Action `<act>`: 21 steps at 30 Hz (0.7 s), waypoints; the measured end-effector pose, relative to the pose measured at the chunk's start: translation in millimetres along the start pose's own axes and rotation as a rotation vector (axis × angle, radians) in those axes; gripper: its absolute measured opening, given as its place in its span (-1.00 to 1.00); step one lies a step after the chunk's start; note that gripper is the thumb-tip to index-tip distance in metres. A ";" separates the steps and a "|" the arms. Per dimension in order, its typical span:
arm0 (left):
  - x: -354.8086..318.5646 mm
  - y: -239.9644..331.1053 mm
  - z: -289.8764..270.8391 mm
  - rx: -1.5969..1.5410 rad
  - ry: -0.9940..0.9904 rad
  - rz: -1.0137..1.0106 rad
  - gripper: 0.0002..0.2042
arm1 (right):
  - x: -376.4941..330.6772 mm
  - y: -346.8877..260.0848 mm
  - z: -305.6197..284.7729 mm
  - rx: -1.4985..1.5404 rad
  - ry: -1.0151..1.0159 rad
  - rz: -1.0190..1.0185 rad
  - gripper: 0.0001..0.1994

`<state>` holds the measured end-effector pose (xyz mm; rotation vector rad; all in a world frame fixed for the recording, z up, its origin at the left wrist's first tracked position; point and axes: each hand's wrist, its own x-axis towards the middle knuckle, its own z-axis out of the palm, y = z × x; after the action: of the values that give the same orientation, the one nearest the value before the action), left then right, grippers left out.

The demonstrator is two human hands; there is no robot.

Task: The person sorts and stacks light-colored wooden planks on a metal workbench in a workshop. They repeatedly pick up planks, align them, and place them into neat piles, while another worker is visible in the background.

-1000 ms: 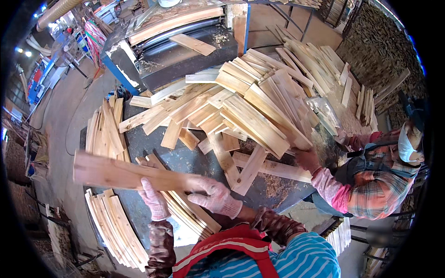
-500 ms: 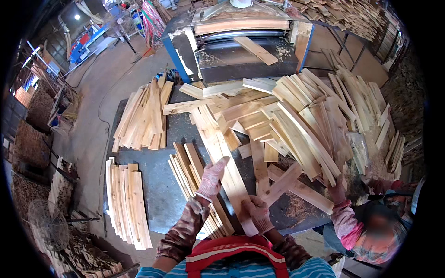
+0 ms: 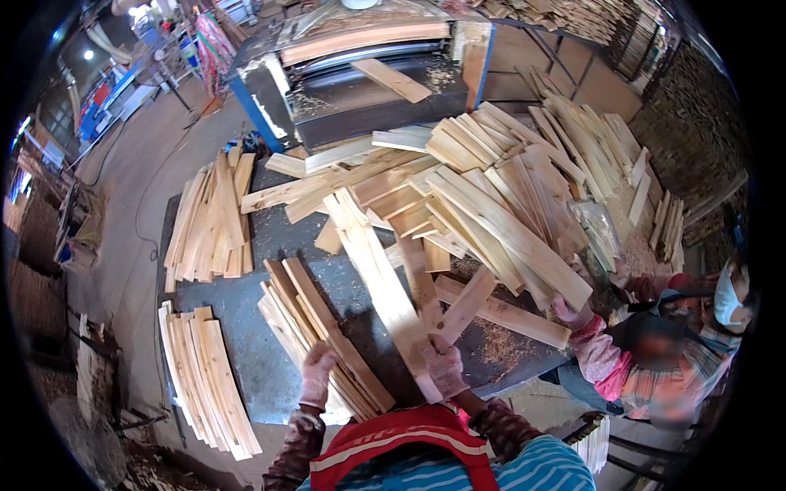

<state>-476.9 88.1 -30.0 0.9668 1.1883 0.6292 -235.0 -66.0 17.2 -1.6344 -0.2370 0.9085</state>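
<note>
My right hand (image 3: 444,367), in a pale work glove, grips the near end of a long wooden board (image 3: 377,274). That board slants away from me, its far end lying against the heap of boards. My left hand (image 3: 317,372), gloved too, is off that board, fingers apart and slightly bent. It is at the near left side of a bundle of narrow boards (image 3: 315,327) on the dark metal table (image 3: 246,315); whether it touches them I cannot tell. Further left, a neat row of boards (image 3: 205,372) lies at the table edge.
A large heap of boards (image 3: 491,176) covers the right side. At far left lies another pile (image 3: 209,217). Behind the table stands a planing machine (image 3: 368,90) with a board on its bed. At right, a co-worker's gloved hand (image 3: 573,311) holds a board.
My left hand has let go of the long board and moved left to the narrow bundle. The co-worker's board has swung toward them. The whole view has shifted.
</note>
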 end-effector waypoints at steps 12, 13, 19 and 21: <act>-5.2 79.7 81.6 -0.324 -0.318 -0.178 -0.56 | 33.3 -14.4 42.8 -0.436 -0.209 -0.576 -0.62; -0.3 81.7 71.3 -0.300 -0.370 -0.123 -0.55 | 44.7 -28.4 37.3 -0.367 -0.180 -0.578 -0.64; 4.1 97.7 35.2 -0.300 -0.521 -0.257 -0.59 | 85.8 -103.1 -10.0 -0.726 0.257 -0.969 -0.63; 8.7 81.1 27.7 -0.127 -0.542 -0.111 -0.59 | 103.1 -109.1 -32.1 -0.819 0.309 -0.988 -0.58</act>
<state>-441.8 125.9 38.9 0.8822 0.7050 0.3171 -109.6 3.5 71.9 -1.9991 -1.1849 -0.2569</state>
